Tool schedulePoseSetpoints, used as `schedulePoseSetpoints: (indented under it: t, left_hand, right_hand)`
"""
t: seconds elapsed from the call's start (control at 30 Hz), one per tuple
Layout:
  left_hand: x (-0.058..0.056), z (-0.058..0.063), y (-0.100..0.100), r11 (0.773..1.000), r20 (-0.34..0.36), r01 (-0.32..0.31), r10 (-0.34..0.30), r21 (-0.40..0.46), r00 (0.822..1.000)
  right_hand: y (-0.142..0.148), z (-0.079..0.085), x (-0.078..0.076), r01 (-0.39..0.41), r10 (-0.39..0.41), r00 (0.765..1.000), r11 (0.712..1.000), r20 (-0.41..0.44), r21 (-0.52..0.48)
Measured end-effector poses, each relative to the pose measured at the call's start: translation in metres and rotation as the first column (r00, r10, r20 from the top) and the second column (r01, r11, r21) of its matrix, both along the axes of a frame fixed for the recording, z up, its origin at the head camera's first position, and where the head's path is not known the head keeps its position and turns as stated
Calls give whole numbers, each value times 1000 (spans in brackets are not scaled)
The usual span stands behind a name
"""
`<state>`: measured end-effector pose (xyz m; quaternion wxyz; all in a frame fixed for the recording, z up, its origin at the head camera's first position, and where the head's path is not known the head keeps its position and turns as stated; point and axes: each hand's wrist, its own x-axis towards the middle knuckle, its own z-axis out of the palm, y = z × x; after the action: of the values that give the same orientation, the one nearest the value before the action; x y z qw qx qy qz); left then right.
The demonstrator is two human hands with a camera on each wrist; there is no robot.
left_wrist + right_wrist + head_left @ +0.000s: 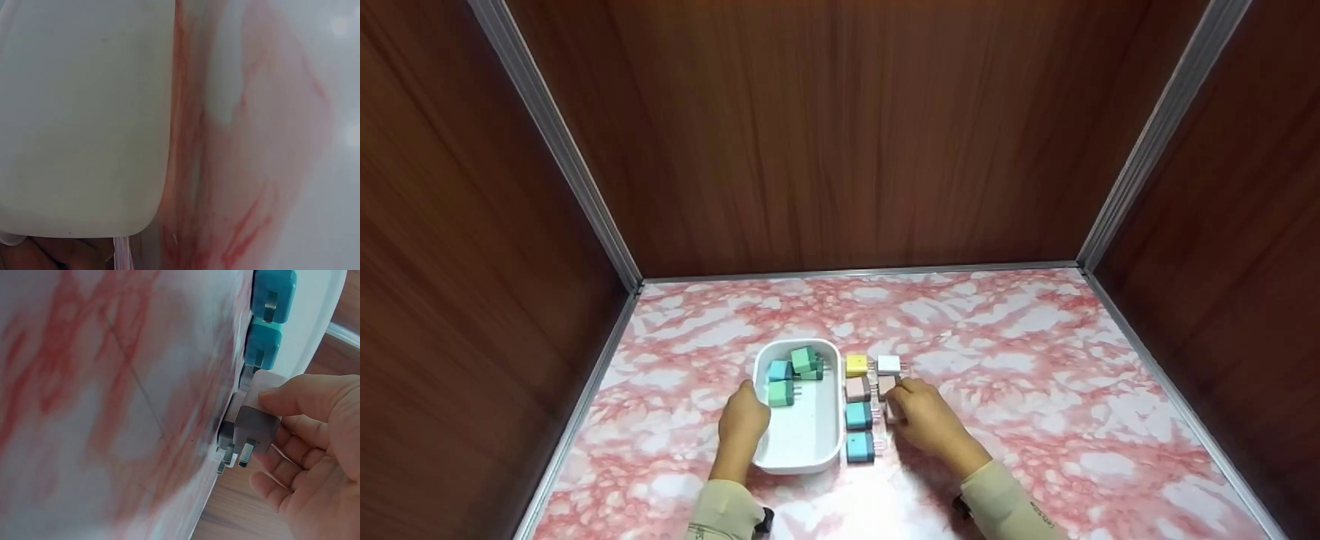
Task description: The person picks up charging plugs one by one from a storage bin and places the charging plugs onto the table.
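Observation:
My left hand (744, 415) grips the left rim of a white tray (799, 466); in the left wrist view its fingers (34, 256) show partly behind the tray wall. Several charger plugs lie at the tray's far end, among them a light green plug (780, 394) and a blue plug (779, 370). To the right of the tray, my right hand (931, 420) pinches a pinkish-grey charger plug (257, 419) between thumb and fingers, its metal prongs pointing away from the palm. Another pinkish plug (888, 386) sits just beyond that hand.
Beside the tray's right wall stands a column of plugs: a yellow plug (856, 365), a pinkish plug (857, 388) and two blue plugs (859, 415). A white plug (889, 364) lies right of the yellow one. Brown wood-grain panels (840, 150) enclose the red-and-white marbled table (1035, 375).

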<state>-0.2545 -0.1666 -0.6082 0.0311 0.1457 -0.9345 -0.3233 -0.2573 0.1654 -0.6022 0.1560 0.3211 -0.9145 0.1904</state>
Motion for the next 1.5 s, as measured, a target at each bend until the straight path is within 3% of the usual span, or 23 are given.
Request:
schedulePoseSetpoints:
  t: [0.4,1.1,1.5]
  left_hand:
    - [1,2,1,1000,11,-1,1,21,1000]
    - [0,3,-1,1000,23,7,-8,30,1000]
    - [1,2,-1,1000,6,-2,2,16,1000]
  right_hand:
    - [-3,-9,-1,13,-13,1000,999,-22,32]
    - [-7,-10,-2,0,0,1000,999,-8,55]
    - [-10,-11,-2,11,-6,999,996,-50,92]
